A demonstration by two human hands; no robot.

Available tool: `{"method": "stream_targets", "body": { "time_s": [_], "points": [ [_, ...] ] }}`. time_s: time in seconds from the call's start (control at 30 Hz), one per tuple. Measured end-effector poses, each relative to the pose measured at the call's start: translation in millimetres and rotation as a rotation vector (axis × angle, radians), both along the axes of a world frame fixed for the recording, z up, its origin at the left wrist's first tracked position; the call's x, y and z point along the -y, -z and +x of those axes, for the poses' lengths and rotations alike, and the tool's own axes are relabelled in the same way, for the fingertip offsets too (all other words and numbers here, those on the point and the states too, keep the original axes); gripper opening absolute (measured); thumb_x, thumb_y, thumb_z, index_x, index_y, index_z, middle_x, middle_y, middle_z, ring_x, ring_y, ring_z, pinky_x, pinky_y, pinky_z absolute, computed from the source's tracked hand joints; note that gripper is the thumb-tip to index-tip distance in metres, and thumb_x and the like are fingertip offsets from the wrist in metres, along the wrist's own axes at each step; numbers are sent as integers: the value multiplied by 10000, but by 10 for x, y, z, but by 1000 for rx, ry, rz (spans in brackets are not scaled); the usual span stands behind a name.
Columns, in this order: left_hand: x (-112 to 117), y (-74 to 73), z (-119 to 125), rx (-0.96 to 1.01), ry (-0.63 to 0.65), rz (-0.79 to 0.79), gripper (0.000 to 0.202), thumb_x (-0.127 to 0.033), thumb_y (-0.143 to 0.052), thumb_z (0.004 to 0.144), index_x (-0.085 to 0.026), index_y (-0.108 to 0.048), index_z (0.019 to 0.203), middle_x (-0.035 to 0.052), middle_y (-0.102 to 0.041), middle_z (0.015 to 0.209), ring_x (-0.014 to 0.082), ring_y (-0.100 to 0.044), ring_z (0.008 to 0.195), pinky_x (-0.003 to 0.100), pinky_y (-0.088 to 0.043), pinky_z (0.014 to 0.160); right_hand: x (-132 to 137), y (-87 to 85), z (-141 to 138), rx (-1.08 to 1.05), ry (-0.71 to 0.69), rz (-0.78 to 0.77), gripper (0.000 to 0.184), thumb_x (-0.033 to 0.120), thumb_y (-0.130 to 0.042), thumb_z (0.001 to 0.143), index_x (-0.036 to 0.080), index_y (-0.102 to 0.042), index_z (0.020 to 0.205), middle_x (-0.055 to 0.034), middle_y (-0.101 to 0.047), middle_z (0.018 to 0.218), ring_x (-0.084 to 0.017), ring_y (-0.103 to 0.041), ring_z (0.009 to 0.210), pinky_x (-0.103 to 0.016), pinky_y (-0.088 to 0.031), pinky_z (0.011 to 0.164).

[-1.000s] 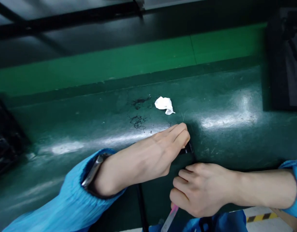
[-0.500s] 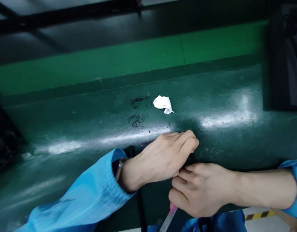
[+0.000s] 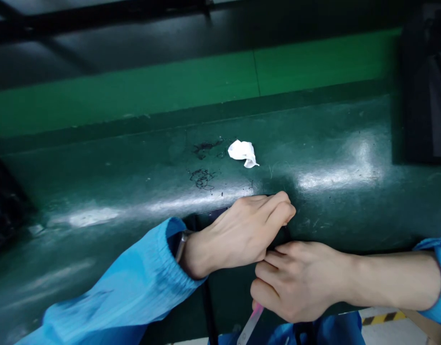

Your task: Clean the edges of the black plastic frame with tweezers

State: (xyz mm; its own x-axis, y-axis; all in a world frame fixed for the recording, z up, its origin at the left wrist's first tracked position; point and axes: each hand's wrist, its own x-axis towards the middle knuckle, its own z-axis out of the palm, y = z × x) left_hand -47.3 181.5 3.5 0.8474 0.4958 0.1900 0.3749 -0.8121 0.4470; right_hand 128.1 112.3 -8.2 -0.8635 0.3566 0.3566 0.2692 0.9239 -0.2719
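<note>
My left hand (image 3: 242, 230) is closed, its fingers curled downward over a dark flat piece (image 3: 215, 215) that is mostly covered by the hand. Just below and to the right, my right hand (image 3: 299, 280) is closed round a slim tool with a pink-to-clear handle (image 3: 251, 325). The handle sticks out toward me, while the tool's other end is hidden under the hands. My two hands touch or nearly touch where the left thumb side meets the right knuckles. Both fingertips are largely out of sight.
A crumpled white scrap (image 3: 243, 152) lies beyond my hands on the green tabletop (image 3: 335, 215). Black threadlike bits (image 3: 202, 179) are scattered left of it. Dark bulky objects stand at the far left (image 3: 6, 206) and right (image 3: 419, 96). A dark strap (image 3: 209, 311) hangs near me.
Both hands hold almost the same pose and place. The view has shifted very slightly; the white scrap and black bits lie as before.
</note>
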Motion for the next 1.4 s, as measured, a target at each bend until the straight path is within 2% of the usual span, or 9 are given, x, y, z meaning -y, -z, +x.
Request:
{"method": "stream_targets", "body": {
  "time_s": [0.1, 0.2, 0.33, 0.47, 0.63, 1.03, 1.4],
  "points": [
    [-4, 10, -12, 37, -19, -62, 312, 21, -350, 805, -222, -404, 993, -6, -578, 930, 130, -488, 621, 264, -401, 559, -3, 2, -2, -14, 1, -10, 210, 190, -545, 967, 204, -568, 759, 20, -574, 621, -142, -485, 512, -306, -323, 473],
    [-9, 16, -19, 52, -23, -120, 325, 23, -340, 827, -219, -406, 1034, -4, -610, 983, 117, -573, 695, 245, -457, 628, -5, 6, 2, -9, -6, -18, 206, 184, -552, 965, 202, -571, 760, 19, -573, 619, -144, -480, 513, -308, -312, 473],
    [-20, 7, -17, 76, -23, -173, 333, 32, -336, 826, -224, -404, 1027, -20, -616, 950, 113, -605, 730, 230, -468, 655, -6, 1, 9, 11, -18, -21, 216, 194, -542, 983, 200, -572, 769, 17, -578, 629, -145, -481, 518, -309, -304, 476],
    [-26, -12, -3, 70, -24, -138, 320, 28, -344, 794, -234, -386, 971, -24, -583, 894, 123, -527, 645, 242, -404, 573, -10, -14, 5, 6, -16, -29, 235, 182, -514, 997, 201, -567, 769, 14, -581, 629, -143, -499, 524, -305, -309, 484],
    [-28, -34, 6, 32, -19, -83, 319, 31, -332, 797, -229, -404, 968, -20, -581, 875, 134, -523, 623, 266, -373, 551, -21, -27, 4, 2, -10, -27, 258, 183, -495, 1000, 203, -577, 756, 13, -578, 623, -144, -496, 519, -307, -321, 478],
    [-35, -21, -15, -16, 6, -58, 330, 31, -336, 805, -206, -444, 1008, 5, -579, 915, 147, -512, 633, 289, -375, 542, -20, -20, 7, 4, -18, -17, 210, 183, -528, 976, 202, -565, 770, 16, -574, 629, -142, -492, 524, -299, -313, 485],
    [-54, -41, -14, -35, 14, -47, 333, 47, -325, 804, -215, -413, 990, 3, -560, 895, 138, -494, 614, 288, -375, 531, -36, -40, 12, 4, -11, -11, 229, 183, -529, 978, 204, -575, 755, 16, -569, 621, -143, -478, 515, -298, -327, 476]
  ]
}}
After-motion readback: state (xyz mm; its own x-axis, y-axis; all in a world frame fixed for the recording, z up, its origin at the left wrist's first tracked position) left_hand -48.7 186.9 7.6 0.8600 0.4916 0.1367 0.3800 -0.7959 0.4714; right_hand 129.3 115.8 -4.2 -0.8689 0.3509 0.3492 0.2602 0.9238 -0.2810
